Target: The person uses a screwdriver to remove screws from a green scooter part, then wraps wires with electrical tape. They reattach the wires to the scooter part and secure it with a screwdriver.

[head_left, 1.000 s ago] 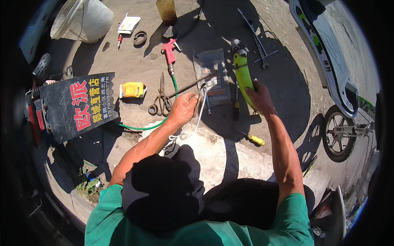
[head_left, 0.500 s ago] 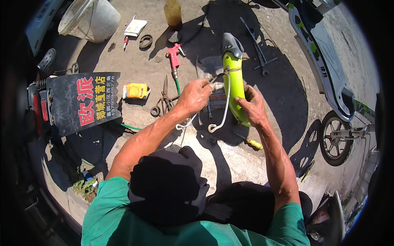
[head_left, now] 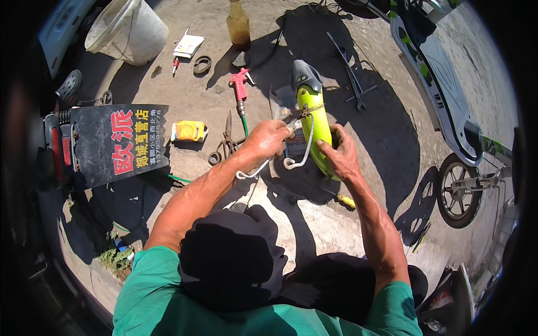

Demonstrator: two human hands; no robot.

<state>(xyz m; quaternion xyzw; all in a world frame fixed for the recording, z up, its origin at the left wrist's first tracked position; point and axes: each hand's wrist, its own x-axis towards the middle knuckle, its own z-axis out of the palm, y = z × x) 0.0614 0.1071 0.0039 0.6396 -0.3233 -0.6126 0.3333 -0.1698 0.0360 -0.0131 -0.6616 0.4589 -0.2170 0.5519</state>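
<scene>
A lime-green mudguard (head_left: 315, 128) with a grey end piece (head_left: 306, 77) is held up off the ground. My right hand (head_left: 341, 151) grips its right side, thumb on the green face. A bent pale wire stay (head_left: 309, 141) is joined to the mudguard by a small metal bracket (head_left: 311, 110); its two looped ends point toward me. My left hand (head_left: 267, 139) is closed around a short metal tool (head_left: 293, 124), whose upper end meets the bracket. The fingers hide most of that tool, and its kind cannot be made out. One arm of the stay passes under this hand.
A red air gun (head_left: 240, 85), scissors (head_left: 228, 140), a yellow packet (head_left: 189, 131), wrenches (head_left: 348, 70) and a yellow-handled tool (head_left: 345, 200) lie on the ground. Beyond stand a bucket (head_left: 131, 32) and a bottle (head_left: 238, 27). A scooter (head_left: 448, 78) is at right, a black mud flap (head_left: 126, 143) at left.
The mudguard's grey end has tipped toward me and slightly left. Both hands have shifted a little toward me with it and keep their holds. The whole view has also moved slightly.
</scene>
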